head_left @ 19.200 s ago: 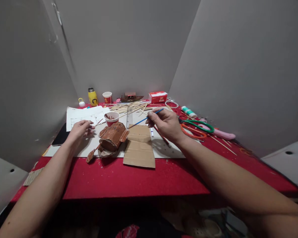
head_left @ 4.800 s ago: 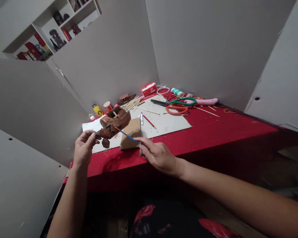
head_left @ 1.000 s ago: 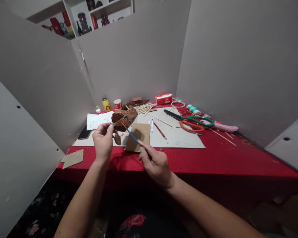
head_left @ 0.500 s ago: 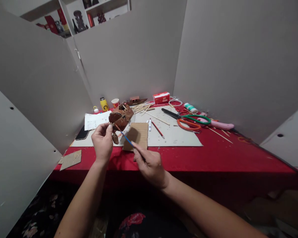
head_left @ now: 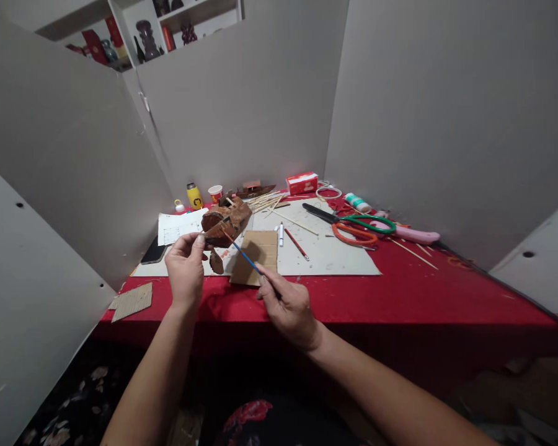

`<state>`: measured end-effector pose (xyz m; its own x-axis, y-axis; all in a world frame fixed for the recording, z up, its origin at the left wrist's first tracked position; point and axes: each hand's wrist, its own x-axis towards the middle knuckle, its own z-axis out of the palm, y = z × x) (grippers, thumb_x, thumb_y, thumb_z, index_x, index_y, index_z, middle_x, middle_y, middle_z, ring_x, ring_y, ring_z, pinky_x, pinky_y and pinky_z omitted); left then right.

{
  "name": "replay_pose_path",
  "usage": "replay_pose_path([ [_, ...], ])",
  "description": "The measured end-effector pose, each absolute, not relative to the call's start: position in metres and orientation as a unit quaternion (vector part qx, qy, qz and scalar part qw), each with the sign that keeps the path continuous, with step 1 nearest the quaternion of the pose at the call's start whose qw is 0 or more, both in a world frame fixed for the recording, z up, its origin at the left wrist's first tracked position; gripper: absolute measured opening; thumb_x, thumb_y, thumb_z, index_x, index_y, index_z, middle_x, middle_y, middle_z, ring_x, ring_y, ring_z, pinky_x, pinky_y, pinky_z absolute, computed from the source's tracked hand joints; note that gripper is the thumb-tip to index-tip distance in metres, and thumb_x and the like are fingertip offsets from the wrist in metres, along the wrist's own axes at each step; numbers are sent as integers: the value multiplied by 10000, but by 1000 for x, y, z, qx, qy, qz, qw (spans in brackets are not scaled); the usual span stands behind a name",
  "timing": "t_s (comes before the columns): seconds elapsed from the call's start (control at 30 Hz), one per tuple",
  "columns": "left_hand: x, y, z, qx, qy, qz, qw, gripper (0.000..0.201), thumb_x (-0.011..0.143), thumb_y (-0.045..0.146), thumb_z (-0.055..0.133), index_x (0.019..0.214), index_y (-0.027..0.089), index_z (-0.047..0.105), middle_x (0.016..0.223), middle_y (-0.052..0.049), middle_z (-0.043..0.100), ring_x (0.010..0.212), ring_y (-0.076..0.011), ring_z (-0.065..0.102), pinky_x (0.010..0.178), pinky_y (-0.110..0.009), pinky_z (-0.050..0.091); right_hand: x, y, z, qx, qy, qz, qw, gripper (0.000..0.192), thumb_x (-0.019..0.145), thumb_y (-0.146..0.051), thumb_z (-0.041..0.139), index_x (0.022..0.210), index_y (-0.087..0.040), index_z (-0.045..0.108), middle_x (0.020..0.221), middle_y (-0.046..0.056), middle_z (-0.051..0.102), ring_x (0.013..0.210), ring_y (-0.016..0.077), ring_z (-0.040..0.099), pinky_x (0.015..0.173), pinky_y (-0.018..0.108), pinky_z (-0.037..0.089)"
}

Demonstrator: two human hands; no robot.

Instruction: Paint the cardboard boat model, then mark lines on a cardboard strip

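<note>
Brown-painted corrugated-cardboard boat model (head_left: 225,222) was held clear above the red-clothed desk (head_left: 400,291), over the near left part of the pale cutting board (head_left: 335,257). Left hand (head_left: 185,267) was pinched shut on the model's near end, thumb and forefinger closed on a projecting tab, forearm rising steeply from below. Right hand (head_left: 286,303) was closed in a pencil grip on a thin blue-handled paintbrush (head_left: 244,254), bristle end at the model's underside, wrist low at the desk's near edge.

Judged light but fragile: thin glued layers, a loose flap dangling beneath, paint possibly wet. Best taken at the unpainted tab or stiffer hull edges, gently.

Flat brown cardboard sheet (head_left: 256,256) lay just right of the model; green- and orange-handled scissors (head_left: 358,226) well right of it.
</note>
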<state>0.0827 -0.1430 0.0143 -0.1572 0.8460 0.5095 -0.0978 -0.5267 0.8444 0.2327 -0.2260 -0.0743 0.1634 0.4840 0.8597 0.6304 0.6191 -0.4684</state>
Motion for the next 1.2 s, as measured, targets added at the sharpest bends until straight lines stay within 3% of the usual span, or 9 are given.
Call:
replay_pose_path([
  [0.4,80,-145,15,545,338,677,359,138,744,275,731,801,157,688,684,1,668,594,-103,624,530,-200,437,231,-229,-71,-419,-646,-61,635,346,950,-135,500,1262,-132,649,728,60,756,582,136,709,592,215,572],
  [1.2,86,-155,11,587,343,679,276,115,784,263,701,795,149,690,716,-17,685,608,-111,605,586,-223,489,225,-232,-71,-399,-662,-80,629,339,949,-125,518,1253,-119,666,723,74,762,537,140,690,551,223,550],
])
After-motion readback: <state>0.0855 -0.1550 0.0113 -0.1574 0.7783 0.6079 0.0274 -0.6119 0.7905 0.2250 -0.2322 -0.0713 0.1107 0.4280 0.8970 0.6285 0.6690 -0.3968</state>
